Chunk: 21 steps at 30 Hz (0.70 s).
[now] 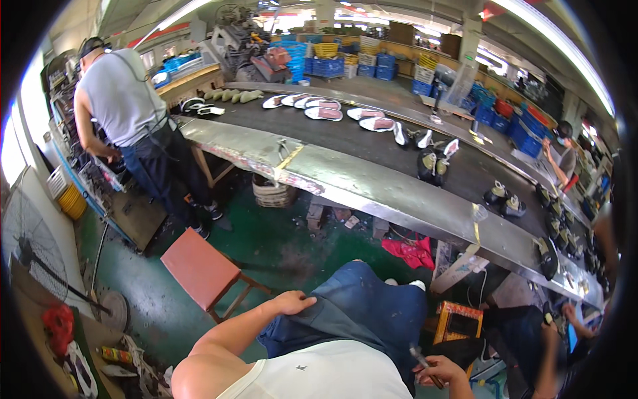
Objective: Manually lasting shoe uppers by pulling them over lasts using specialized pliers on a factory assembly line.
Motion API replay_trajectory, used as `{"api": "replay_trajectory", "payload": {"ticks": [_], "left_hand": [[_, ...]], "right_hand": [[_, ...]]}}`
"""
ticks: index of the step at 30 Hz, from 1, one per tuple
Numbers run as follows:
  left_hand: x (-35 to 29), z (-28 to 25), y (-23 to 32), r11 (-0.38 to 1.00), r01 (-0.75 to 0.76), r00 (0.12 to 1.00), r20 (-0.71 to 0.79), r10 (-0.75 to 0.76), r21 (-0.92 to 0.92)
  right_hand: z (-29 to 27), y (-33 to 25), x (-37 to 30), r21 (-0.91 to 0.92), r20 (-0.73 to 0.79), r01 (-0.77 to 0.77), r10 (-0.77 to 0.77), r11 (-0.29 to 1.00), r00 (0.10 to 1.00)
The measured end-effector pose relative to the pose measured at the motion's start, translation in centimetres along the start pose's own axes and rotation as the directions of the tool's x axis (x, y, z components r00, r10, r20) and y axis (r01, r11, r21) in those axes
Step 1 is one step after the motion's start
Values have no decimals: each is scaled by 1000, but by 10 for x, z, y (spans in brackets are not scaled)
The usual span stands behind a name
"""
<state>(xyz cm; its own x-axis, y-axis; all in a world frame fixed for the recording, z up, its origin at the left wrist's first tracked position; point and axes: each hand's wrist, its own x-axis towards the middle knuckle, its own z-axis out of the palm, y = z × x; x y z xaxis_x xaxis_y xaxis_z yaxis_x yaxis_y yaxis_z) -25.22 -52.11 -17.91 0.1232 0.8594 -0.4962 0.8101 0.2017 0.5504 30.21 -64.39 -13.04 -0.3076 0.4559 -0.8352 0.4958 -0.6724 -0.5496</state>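
Note:
My left hand [297, 302] rests on the dark blue apron cloth [332, 312] over my thigh, its fingers laid on the fabric with nothing in them. Low on the right, my right hand [444, 370] is closed around a slim tool [432, 378] with a brown handle and a greyish upper end; its exact kind is too small to make out. Both hands are apart from the conveyor belt [266, 123] ahead, where white and reddish shoe parts [323, 114] lie in a row. A pair of dark shoes [432, 166] stands farther right.
A metal ledge [372, 186] edges the belt. A red-brown stool [199, 266] stands to my left, a woven basket [272, 191] under the ledge. One person [126, 100] stands far left; a co-worker's arm [550, 356] is close on the right. A fan [33, 246] stands left.

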Motion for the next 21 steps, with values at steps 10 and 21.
{"api": "replay_trajectory", "payload": {"ticks": [10,21], "left_hand": [[66,24,-71,988,116,993,-27,-119,-101],[56,108,-195,830,544,829,237,-507,-126]], "right_hand": [[-37,-50,36,-430,-588,312,-525,847,616],[-181,-269,109,-923,-249,242,-944,298,215]]}}
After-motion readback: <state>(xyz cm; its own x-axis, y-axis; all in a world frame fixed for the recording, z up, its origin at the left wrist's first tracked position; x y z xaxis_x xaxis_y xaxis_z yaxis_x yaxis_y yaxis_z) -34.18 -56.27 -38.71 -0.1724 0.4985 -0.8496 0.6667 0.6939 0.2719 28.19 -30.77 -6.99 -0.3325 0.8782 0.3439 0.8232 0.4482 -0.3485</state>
